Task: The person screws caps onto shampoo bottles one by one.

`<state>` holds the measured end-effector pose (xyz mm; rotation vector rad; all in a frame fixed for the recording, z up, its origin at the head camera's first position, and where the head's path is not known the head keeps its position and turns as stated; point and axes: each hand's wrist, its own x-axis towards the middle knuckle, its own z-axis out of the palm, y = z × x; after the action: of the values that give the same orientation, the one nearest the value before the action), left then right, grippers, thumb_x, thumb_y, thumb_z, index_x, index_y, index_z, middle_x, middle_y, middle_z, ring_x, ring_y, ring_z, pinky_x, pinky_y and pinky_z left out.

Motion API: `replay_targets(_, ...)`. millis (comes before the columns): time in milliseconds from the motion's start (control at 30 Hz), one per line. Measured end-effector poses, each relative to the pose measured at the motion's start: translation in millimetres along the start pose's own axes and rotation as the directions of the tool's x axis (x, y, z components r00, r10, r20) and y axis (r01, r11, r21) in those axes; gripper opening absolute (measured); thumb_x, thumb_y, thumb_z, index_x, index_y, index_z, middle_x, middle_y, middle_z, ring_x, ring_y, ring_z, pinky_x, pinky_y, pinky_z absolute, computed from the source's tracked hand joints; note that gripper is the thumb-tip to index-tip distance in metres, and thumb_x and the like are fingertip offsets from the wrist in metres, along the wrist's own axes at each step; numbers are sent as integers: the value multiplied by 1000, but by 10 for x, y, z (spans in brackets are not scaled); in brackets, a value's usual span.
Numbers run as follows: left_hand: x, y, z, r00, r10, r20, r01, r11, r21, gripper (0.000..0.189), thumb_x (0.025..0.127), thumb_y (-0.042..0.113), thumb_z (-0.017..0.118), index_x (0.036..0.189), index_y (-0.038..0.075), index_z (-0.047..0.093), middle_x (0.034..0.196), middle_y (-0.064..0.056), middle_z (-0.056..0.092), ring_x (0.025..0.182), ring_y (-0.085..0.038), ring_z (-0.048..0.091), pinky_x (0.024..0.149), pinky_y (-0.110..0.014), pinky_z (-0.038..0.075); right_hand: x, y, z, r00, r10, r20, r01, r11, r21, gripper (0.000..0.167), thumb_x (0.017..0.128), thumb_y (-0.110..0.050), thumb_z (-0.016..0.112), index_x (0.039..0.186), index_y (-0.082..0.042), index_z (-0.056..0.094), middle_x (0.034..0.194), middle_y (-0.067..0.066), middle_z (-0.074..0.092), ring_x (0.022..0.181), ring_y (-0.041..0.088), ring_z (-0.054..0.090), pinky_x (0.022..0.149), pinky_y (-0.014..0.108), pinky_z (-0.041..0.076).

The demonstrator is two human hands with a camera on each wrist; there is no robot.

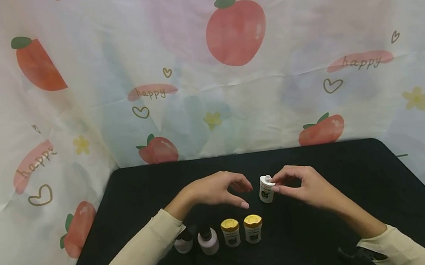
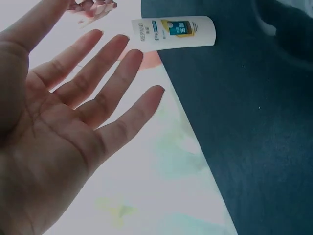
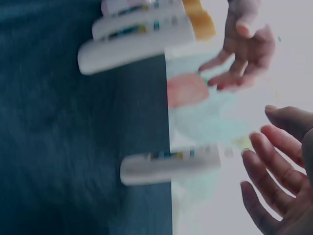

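A small white bottle [image 1: 265, 191] with a printed label and a narrow bare neck stands upright on the black table [image 1: 335, 233]. To its right is my right hand [image 1: 307, 184], thumb and fingertips overlapping the bottle's edge in the head view. The right wrist view shows that hand [image 3: 281, 169] with parted fingers, a gap between them and the bottle [image 3: 168, 166]. My left hand [image 1: 217, 190] hovers left of the bottle, holding nothing. Its fingers are spread in the left wrist view, where the bottle's label [image 2: 181, 28] faces the camera.
Nearer to me, two white bottles with gold caps, one left [image 1: 231, 234] and one right [image 1: 254, 230], stand in a row with a pale pink bottle [image 1: 209, 243] and another pale bottle [image 1: 184, 245], both dark-topped. A printed cloth [image 1: 185, 63] hangs behind the table.
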<state>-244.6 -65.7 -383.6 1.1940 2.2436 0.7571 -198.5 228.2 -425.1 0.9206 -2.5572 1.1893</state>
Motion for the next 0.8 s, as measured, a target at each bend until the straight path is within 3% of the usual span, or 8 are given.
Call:
replay_targets(233, 131, -74, -48, 999, 2, -47, -3, 1000, -29, 40, 92, 27, 77, 129, 18, 64, 131, -1, 65, 117, -12, 64, 100, -33, 52, 2, 286, -126, 989, 18, -150, -46, 982, -183, 18, 88, -11, 80, 103, -20, 74, 93, -12, 71, 80, 5, 66, 69, 20, 53)
replay_targets(400, 224, -127, -78, 998, -4, -56, 2, 1000, -29, 41, 92, 24, 77, 130, 16, 63, 133, -6, 64, 121, -22, 63, 98, -28, 52, 21, 448, -174, 983, 20, -183, -64, 969, -237, 20, 86, -10, 82, 104, -15, 74, 93, -7, 72, 83, 10, 69, 71, 21, 53)
replay_targets(633, 386, -154, -118, 997, -5, -71, 4, 1000, -6, 44, 91, 21, 78, 131, 15, 62, 133, -5, 64, 119, -20, 64, 96, -27, 52, 24, 619, -209, 981, 89, -173, -130, 960, -248, 30, 83, -10, 85, 110, -11, 73, 103, 4, 73, 93, 25, 71, 81, 49, 57)
replay_targets(800, 514, -153, -106, 997, -12, -72, 15, 999, 32, 46, 91, 21, 78, 133, 14, 60, 133, -5, 63, 118, -21, 64, 94, -24, 52, 11, 714, -224, 974, 178, -139, -207, 950, -236, 35, 85, -14, 84, 117, -9, 70, 111, 10, 73, 102, 32, 70, 87, 58, 54)
